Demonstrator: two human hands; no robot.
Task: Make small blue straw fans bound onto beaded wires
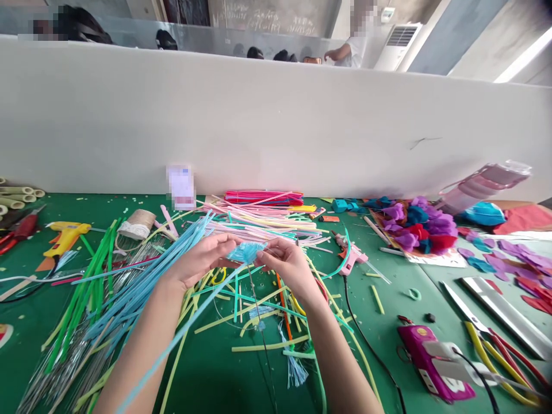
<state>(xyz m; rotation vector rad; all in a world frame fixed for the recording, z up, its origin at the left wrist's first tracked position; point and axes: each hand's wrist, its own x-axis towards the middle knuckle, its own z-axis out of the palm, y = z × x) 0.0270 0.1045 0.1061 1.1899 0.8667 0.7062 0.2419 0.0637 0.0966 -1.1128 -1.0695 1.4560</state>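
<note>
My left hand [215, 259] and my right hand [282, 259] meet over the middle of the table. Between their fingertips they pinch a small light-blue piece [245, 252] that looks like wound pipe cleaner. From it a long light-blue pipe cleaner [190, 323] trails toward the lower left, past my left forearm. A thin dark wire or thread [259, 313] hangs below the piece. Under my hands lie scattered pale yellow and green pipe cleaners [252, 348] and a blue tassel [296, 371]. A thick bundle of light-blue pipe cleaners [150, 287] rests beside my left wrist.
A yellow glue gun [66, 237] and a twine spool [138, 223] lie left; a pink glue gun [351, 253] lies right. Further right are felt flowers [425, 221], scissors [468, 313], pliers [502, 356] and a magenta power bank [435, 362]. A white partition [276, 126] stands behind the table.
</note>
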